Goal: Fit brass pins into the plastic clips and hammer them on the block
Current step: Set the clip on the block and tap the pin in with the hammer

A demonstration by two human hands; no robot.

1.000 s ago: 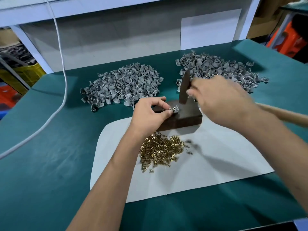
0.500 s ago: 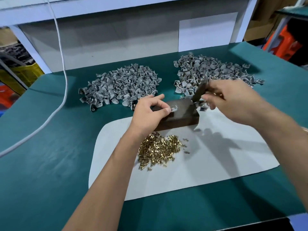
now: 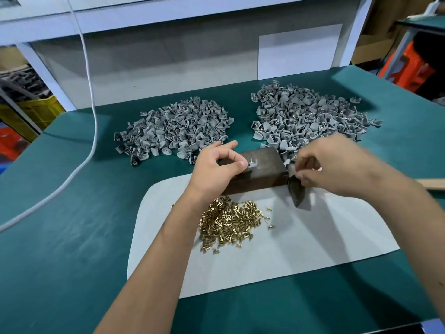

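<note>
The left hand (image 3: 216,168) pinches a grey clip (image 3: 252,163) with a brass pin on the dark block (image 3: 261,170), while the right hand (image 3: 337,165) holds the hammer (image 3: 295,191) low beside it.

Workshop: bench mat (image 3: 72,237), clip piles (image 3: 178,126)

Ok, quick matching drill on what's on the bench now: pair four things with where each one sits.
Things:
1. brass pins
2. block
3. hammer head
4. clip with pin

Places:
A. on top of the block, pinched by the left hand
B. loose heap on the white mat, near side of the block
C. at the block's right end, under the right hand
D. at the mat's far edge, between the hands

Pairs: 1-B, 2-D, 3-C, 4-A
</note>
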